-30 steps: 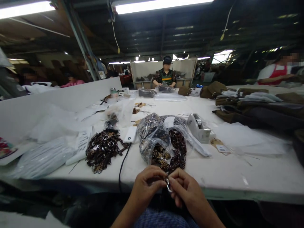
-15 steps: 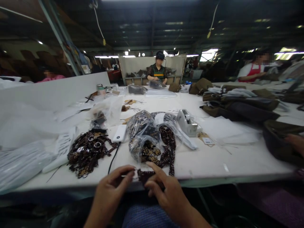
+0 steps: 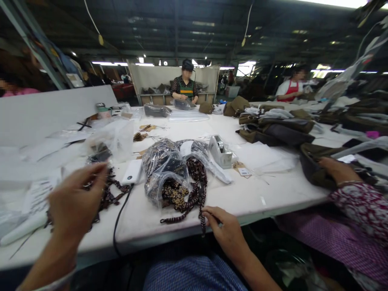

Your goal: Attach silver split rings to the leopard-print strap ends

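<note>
My left hand (image 3: 77, 198) is raised over a pile of dark patterned straps (image 3: 110, 194) at the left; its fingers are bent and blurred, and whatever they hold cannot be made out. My right hand (image 3: 222, 226) pinches the end of a dark braided strap (image 3: 202, 214) at the table's front edge. That strap runs out of a clear plastic bag (image 3: 163, 161) filled with patterned pieces. A second strap end (image 3: 176, 219) lies on the table just left of it.
A white power bank (image 3: 132, 171) with a black cable, a tape dispenser (image 3: 220, 151) and tags (image 3: 241, 169) lie around the bag. At the right, another person's hand (image 3: 339, 169) touches a dark bag (image 3: 315, 165). A person sits across the table.
The view has turned to the right. My hands have parted: the left has moved to the strap pile, and the right has moved to a strap beside the plastic bag.
</note>
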`<move>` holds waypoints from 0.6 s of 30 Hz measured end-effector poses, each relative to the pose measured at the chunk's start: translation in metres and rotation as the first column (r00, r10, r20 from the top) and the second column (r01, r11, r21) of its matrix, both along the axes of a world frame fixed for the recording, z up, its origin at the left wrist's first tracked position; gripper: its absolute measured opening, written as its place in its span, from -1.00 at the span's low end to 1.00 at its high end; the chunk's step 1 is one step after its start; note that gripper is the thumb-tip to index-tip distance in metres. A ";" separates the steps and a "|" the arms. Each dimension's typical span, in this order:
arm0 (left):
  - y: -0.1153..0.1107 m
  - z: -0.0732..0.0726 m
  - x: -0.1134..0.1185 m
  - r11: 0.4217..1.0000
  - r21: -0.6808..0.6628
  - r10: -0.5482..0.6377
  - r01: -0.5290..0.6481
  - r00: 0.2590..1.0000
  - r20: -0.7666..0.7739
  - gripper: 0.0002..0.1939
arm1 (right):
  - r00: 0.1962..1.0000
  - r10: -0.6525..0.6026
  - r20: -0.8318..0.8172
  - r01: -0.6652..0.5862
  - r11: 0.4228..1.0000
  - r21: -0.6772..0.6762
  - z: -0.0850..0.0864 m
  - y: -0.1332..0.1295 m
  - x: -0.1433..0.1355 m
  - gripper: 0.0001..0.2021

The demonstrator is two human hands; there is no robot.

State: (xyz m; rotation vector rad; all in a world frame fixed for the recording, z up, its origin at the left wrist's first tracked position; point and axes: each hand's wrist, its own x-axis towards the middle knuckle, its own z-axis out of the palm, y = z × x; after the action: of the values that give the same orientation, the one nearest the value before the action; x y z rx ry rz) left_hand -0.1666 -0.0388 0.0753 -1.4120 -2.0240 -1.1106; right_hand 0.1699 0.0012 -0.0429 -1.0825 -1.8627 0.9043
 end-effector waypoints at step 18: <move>0.053 -0.076 0.090 0.688 -0.550 -0.507 0.473 0.856 0.102 -0.81 | 0.979 -0.146 0.141 0.128 0.984 0.124 -0.020 0.024 0.018 -0.78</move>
State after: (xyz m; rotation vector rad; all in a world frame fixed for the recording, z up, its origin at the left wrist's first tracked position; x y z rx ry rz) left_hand -0.0766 0.0140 -0.0005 -2.3708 -2.0731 -0.6364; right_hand 0.1881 0.0251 -0.0631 -1.2195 -1.9097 0.6440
